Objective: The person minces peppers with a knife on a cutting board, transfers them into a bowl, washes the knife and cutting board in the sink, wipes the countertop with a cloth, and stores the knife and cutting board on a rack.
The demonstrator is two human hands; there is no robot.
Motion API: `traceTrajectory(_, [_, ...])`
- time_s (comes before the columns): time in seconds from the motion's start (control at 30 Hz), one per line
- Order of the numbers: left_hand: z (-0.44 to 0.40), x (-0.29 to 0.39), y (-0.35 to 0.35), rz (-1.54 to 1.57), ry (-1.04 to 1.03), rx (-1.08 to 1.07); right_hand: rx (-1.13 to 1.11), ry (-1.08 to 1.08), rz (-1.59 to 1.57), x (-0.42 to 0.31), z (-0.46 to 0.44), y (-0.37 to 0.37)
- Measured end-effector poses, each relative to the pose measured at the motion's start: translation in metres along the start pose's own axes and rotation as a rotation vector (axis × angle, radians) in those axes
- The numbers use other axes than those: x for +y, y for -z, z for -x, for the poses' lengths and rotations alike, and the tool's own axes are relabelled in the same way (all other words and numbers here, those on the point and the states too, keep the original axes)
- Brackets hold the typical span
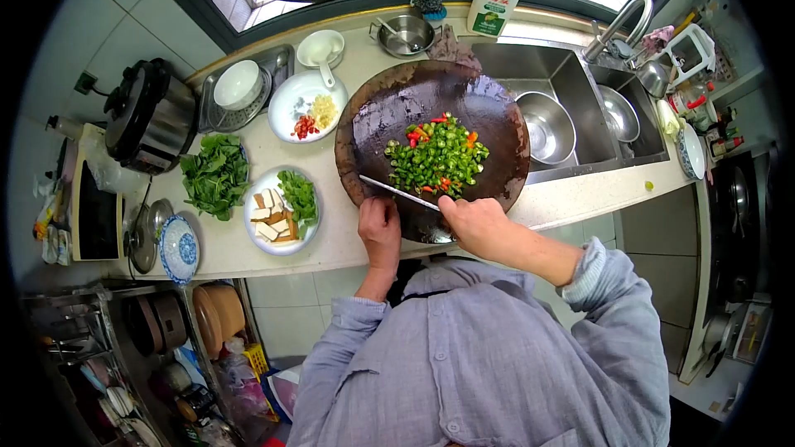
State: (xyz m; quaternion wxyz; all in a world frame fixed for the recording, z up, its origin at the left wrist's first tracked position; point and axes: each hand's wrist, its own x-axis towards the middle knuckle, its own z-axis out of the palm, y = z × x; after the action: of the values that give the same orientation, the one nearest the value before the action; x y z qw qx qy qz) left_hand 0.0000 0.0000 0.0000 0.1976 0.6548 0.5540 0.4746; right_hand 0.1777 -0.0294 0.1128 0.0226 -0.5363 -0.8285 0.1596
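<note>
A round dark wooden chopping board (pixel 364 132) carries a loose pile of chopped green and red peppers (pixel 439 157). My right hand (pixel 474 223) grips a knife (pixel 397 192) over the board's near edge; the thin line of its blade slants up to the left, and the handle is hidden in my fist. Just below the blade's left part is my left hand (pixel 380 228), fingers curled closed. Whether it touches the blade or pinches anything is hidden.
Left of the board are a plate (pixel 258 249) of sliced tofu and greens, leafy greens (pixel 215 175), and a plate (pixel 286 103) of minced garlic and red chilli. A pressure cooker (pixel 153 120) stands far left. To the right lies a double sink (pixel 580 99) holding metal bowls.
</note>
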Motion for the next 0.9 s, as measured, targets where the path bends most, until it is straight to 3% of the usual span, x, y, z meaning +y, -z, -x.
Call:
traceTrajectory(0.1, [-0.017, -0.007, 0.004, -0.039, -0.087, 0.035, 0.021, 0.003, 0.012, 0.003, -0.017, -0.008])
traceTrajectory(0.57, [0.001, 0.0, 0.008, -0.024, -0.054, 0.008, -0.092, -0.058, -0.062, -0.01, -0.006, -0.005])
traceTrajectory(0.67, [-0.003, 0.0, 0.003, -0.038, -0.092, 0.009, -0.017, -0.095, -0.112, 0.003, -0.007, -0.004])
traceTrajectory(0.77, [-0.026, 0.01, -0.005, 0.052, -0.008, -0.021, 0.067, -0.16, -0.042, 0.013, -0.009, -0.006])
traceTrajectory(0.8, [-0.034, 0.01, -0.009, 0.099, 0.011, 0.088, 0.041, -0.19, -0.025, 0.014, -0.009, -0.004])
traceTrajectory(0.83, [-0.042, 0.012, -0.013, 0.266, 0.221, 0.16, 0.069, -0.162, -0.017, 0.015, -0.008, -0.003])
traceTrajectory(0.9, [-0.063, 0.016, -0.016, 0.53, 0.311, 0.296, 0.124, -0.103, 0.0, 0.013, -0.002, -0.004])
